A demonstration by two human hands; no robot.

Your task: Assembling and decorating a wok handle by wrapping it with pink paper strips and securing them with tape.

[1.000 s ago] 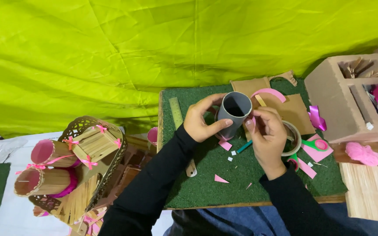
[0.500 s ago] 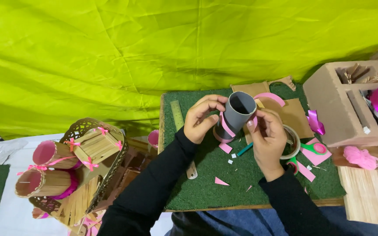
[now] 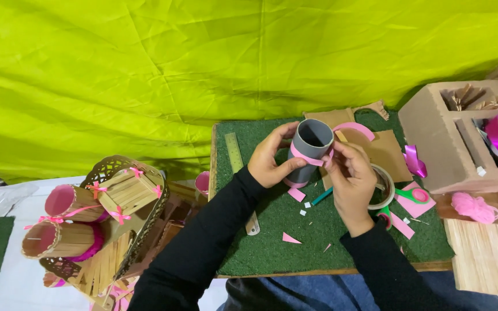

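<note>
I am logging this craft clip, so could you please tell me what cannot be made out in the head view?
- Grey tube: its far side and the ends of the pink strip are hidden by the tube and the left hand.
- Tape roll: partly covered by the right hand.
- Wooden box: contents cut off by the right edge.
- Scraps on the green mat: too small to identify.

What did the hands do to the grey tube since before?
The pink strip now wraps around the grey tube, which tilted up off the green mat. The left hand holds the tube throughout; the right hand presses the strip. The mat's other things stayed.
</note>
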